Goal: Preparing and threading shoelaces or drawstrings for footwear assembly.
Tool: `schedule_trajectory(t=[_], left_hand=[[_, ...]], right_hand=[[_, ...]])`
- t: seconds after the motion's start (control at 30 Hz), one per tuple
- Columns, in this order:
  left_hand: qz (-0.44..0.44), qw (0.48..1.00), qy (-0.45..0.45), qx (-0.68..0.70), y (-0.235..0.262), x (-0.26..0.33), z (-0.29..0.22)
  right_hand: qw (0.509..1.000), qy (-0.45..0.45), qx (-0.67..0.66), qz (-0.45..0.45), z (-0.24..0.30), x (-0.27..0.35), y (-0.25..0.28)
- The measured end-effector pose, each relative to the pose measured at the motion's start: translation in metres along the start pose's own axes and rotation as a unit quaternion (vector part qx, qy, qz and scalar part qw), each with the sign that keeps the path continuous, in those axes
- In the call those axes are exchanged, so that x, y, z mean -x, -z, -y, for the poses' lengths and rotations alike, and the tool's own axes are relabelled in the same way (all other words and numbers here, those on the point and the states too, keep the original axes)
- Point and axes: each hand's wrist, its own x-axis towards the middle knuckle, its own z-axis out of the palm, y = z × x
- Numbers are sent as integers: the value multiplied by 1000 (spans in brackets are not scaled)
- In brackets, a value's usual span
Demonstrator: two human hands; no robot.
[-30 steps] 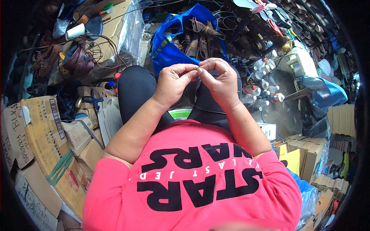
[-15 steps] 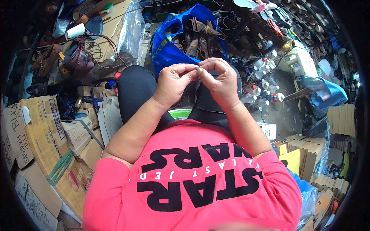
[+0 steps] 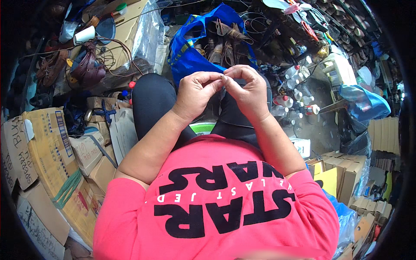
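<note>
My left hand (image 3: pixel 195 93) and my right hand (image 3: pixel 249 91) meet at the fingertips above my lap, thumb against forefinger on each. A tiny dark speck shows where the two pinches touch; it is too small to name. Just beyond the hands stands a blue bag (image 3: pixel 182 58), its top gaping. Inside it are several brown leather pieces (image 3: pixel 216 52), some with straps or cords. Under my hands are my knees in black leggings, and between my thighs part of a green and white round thing (image 3: pixel 202 128) shows.
Several bottles (image 3: pixel 284 101) with red or white caps stand right of my knee. Cardboard boxes (image 3: pixel 47 138) are stacked at the left, more boxes (image 3: pixel 346 164) at the right. Back left lie a maroon leather piece (image 3: pixel 89 67), cords and a white cup (image 3: pixel 84 35). A light-blue bag (image 3: pixel 368 102) sits far right.
</note>
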Motion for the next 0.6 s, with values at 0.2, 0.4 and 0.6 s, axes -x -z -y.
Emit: schedule_trajectory(t=[0.2, 0.4, 0.6], left_hand=[[-1, 998, -20, -55, 1, 1, -1], [45, 992, 1, -115, 4, 1, -2], [98, 983, 11, -154, -3, 1, -14]], right_hand=[[1000, -16, -15, -3, -1, 2, -1], [954, -147, -263, 9, -13, 9, -2], [800, -312, -512, -14, -16, 10, -4]])
